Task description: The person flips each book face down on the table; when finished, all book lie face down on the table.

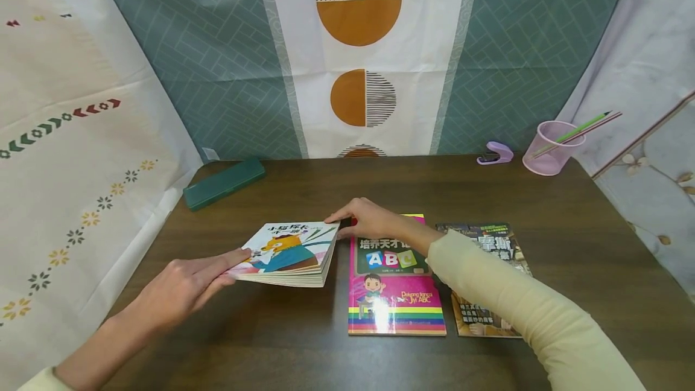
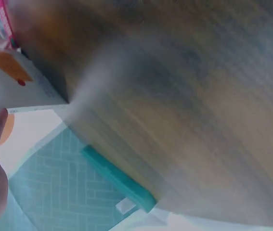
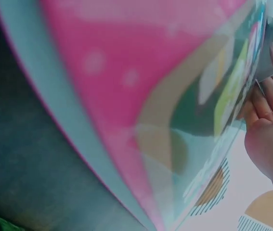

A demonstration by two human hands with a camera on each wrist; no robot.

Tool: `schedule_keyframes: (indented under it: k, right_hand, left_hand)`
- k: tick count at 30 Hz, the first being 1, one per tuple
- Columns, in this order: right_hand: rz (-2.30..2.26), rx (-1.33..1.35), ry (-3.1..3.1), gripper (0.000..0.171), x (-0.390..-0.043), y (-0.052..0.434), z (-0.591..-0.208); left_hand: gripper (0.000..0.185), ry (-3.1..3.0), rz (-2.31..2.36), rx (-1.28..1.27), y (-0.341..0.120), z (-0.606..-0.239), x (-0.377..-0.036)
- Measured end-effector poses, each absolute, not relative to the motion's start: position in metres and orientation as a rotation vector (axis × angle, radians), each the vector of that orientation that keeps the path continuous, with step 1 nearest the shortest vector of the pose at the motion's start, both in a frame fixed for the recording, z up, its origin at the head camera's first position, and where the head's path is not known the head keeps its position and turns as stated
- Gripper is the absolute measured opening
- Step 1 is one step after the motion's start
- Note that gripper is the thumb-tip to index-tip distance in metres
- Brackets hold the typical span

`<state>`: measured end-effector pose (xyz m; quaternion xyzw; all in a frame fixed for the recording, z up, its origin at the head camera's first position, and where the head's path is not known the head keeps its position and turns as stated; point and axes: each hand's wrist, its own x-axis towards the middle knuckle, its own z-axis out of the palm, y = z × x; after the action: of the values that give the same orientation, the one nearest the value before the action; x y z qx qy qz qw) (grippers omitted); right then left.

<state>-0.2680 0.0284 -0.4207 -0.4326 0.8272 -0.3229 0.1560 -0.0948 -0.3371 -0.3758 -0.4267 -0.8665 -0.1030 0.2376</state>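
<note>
A picture book [image 1: 290, 253] with a cartoon animal in blue on its white cover is held by both hands, tilted and raised off the tabletop. My left hand [image 1: 181, 285] grips its left edge, thumb and fingers on either side. At the upper right corner, my right hand [image 1: 369, 220] pinches the book. Its pale underside [image 2: 25, 89] shows in the left wrist view. Under my right forearm lies a pink ABC book [image 1: 396, 303], which looms large in the right wrist view. A dark-covered book [image 1: 483, 318] lies farther right, partly hidden by the sleeve.
A green case [image 1: 225, 184] lies at the table's back left. At the back right are a purple stapler [image 1: 496, 154] and a pink cup [image 1: 548, 149] holding pencils. Patterned cloth [image 1: 233, 77] hangs behind the brown table [image 1: 260, 343].
</note>
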Motion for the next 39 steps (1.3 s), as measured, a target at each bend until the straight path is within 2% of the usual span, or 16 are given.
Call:
schedule_keyframes:
  k: [4,11,18,26,27,30,31,34,39]
  right_hand:
    - [-1.021,-1.291,2.312,0.038,-0.27,0.027,-0.418]
    - [-1.14,-1.185,2.329,0.031,-0.269,0.024,-0.404]
    - [-1.265,-1.132,2.336,0.02,-0.265,0.022,-0.392]
    - [-1.455,-0.974,2.31,0.015,-0.259,0.022,-0.379]
    - [-1.481,-0.95,2.306,0.015,-0.259,0.022,-0.378]
    - [-1.568,-0.867,2.278,0.016,-0.257,0.022,-0.374]
    - [-1.599,-0.834,2.265,0.017,-0.256,0.023,-0.373]
    - [-1.686,-0.74,2.231,0.02,-0.253,0.023,-0.366]
    - [-1.806,-0.613,2.164,0.026,-0.249,0.025,-0.356]
  left_hand:
    - [0.056,-2.217,-0.269,-1.17,-0.335,-0.364,-0.099]
    - [0.052,-2.072,-0.289,-1.071,-0.331,-0.345,-0.099]
    - [0.054,-2.047,-0.322,-0.926,-0.336,-0.338,-0.1]
    - [0.054,-2.144,-0.496,-0.795,-0.344,-0.336,-0.102]
    - [0.051,-2.162,-0.543,-0.771,-0.345,-0.335,-0.102]
    - [0.027,-2.207,-0.666,-0.683,-0.344,-0.332,-0.1]
    - [0.027,-2.224,-0.699,-0.65,-0.343,-0.331,-0.1]
    - [0.049,-2.261,-0.771,-0.568,-0.341,-0.329,-0.099]
    - [0.045,-2.268,-0.892,-0.5,-0.338,-0.333,-0.099]
